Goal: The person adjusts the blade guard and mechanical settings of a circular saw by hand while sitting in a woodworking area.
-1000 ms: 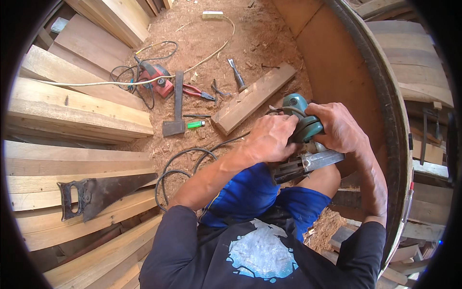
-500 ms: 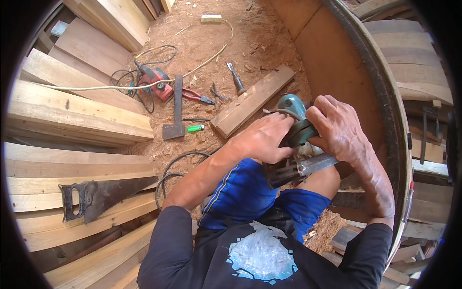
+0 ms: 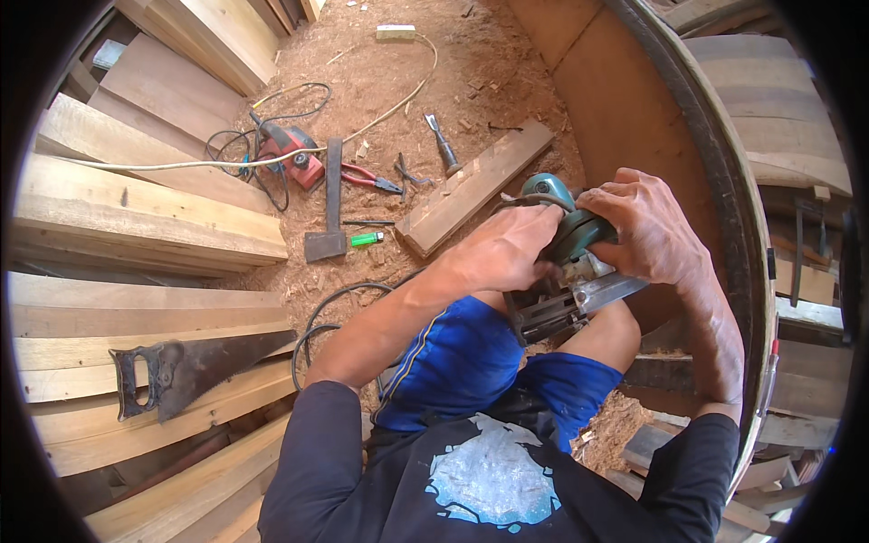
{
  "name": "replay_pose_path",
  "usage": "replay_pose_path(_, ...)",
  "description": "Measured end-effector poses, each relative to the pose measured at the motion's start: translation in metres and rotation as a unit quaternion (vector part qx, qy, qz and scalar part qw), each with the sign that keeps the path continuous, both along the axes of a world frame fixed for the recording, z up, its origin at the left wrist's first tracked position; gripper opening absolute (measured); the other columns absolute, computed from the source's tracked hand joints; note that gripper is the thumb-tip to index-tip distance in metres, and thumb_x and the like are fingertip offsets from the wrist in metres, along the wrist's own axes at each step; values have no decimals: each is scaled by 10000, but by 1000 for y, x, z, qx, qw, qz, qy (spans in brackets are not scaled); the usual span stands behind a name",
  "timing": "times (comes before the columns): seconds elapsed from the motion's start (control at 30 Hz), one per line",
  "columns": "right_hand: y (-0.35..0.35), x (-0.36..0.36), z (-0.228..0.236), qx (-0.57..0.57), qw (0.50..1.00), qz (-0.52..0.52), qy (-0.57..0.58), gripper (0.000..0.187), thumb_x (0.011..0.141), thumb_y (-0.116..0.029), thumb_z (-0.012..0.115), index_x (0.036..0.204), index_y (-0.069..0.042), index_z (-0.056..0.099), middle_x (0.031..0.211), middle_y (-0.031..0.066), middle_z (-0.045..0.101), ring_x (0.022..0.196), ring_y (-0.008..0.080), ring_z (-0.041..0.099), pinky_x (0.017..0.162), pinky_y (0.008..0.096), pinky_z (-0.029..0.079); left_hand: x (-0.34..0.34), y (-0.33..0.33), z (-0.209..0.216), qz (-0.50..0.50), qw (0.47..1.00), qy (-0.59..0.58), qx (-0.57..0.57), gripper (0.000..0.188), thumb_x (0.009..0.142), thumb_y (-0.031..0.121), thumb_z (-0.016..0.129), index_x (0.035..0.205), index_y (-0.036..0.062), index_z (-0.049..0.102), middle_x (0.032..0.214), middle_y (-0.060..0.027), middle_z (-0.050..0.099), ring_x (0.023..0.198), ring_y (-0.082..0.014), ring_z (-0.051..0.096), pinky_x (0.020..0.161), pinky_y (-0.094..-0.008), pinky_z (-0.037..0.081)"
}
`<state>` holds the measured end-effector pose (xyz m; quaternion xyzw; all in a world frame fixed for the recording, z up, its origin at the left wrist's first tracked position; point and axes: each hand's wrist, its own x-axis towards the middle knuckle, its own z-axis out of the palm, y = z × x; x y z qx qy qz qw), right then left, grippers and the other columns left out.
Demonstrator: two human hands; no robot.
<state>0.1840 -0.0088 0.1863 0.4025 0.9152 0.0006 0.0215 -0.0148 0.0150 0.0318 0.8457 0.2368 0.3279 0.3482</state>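
Above my knees I hold a green power tool [image 3: 549,186] with a flat metal base plate [image 3: 608,290], tilted toward me. My left hand [image 3: 514,242] is wrapped over its near left side; the fingertips are partly hidden behind the housing. On its right, my right hand [image 3: 647,222] has curled fingers pressed against the round green body. A black cord [image 3: 348,288] loops on the ground beside my left forearm. Just beyond the tool lies a thick wooden board [image 3: 475,195].
On the sawdust-covered ground lie a hammer [image 3: 334,195], red-handled pliers [image 3: 367,179], a chisel [image 3: 444,145], a green lighter [image 3: 367,239] and a red power tool [image 3: 294,154]. A handsaw [image 3: 195,366] rests on planks at left. A curved wooden wall [image 3: 652,118] rises close on my right.
The power tool has tipped and shifted slightly, its base plate moving right. Both hands have moved with it, the right hand's fingers changing position on the housing. Items on the ground stay put.
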Motion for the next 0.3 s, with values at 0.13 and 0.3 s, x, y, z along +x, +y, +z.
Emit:
replay_pose_path(0.13,-2,6,-8,20,1000,-17,7,373,610,-107,844,959,-62,720,816,104,707,834,358,664,769,462,513,12,-3,-6,29,999,39,-6,570,783,234,900,1169,-14,561,1081,-276,694,1073,-488,679,910,-556,551)
replay_pose_path(0.3,-12,6,-6,7,998,-54,5,390,625,-128,849,992,-71,729,813,89,708,842,341,660,774,470,512,11,-4,-1,9,1000,28,7,563,787,236,881,1199,0,579,1095,-269,705,1098,-479,690,958,-531,566)
